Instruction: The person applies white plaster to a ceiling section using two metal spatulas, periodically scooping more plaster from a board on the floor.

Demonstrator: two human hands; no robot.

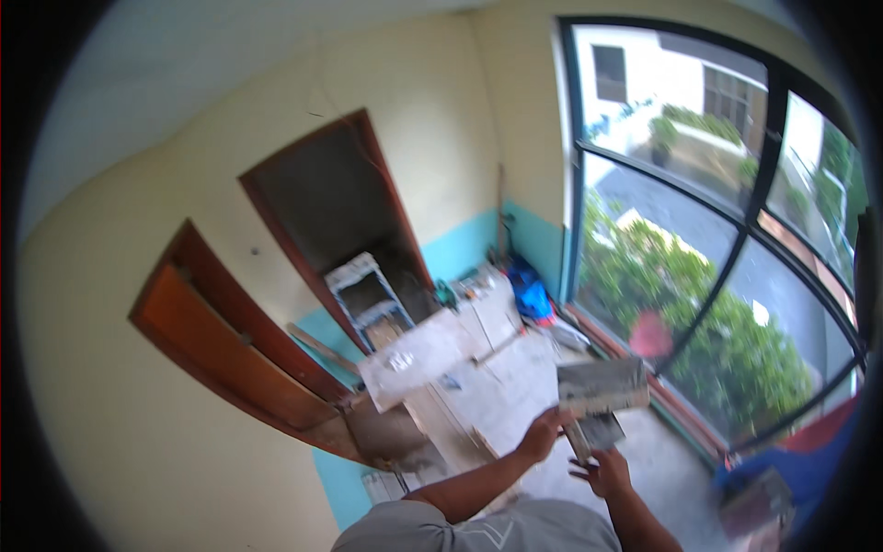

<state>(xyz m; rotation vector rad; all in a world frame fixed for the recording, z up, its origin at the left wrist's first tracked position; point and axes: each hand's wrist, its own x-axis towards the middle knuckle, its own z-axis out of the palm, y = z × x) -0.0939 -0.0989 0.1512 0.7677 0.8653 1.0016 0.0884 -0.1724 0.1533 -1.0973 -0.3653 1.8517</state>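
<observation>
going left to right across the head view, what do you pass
open wooden door → dark doorway → stepladder → grey board → left hand → right hand, with two flat trowels held just above the hands → big curved window

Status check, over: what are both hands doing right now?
Left hand grips a flat grey trowel. Right hand open beside a smaller trowel, grip unclear. Nothing between them.
</observation>
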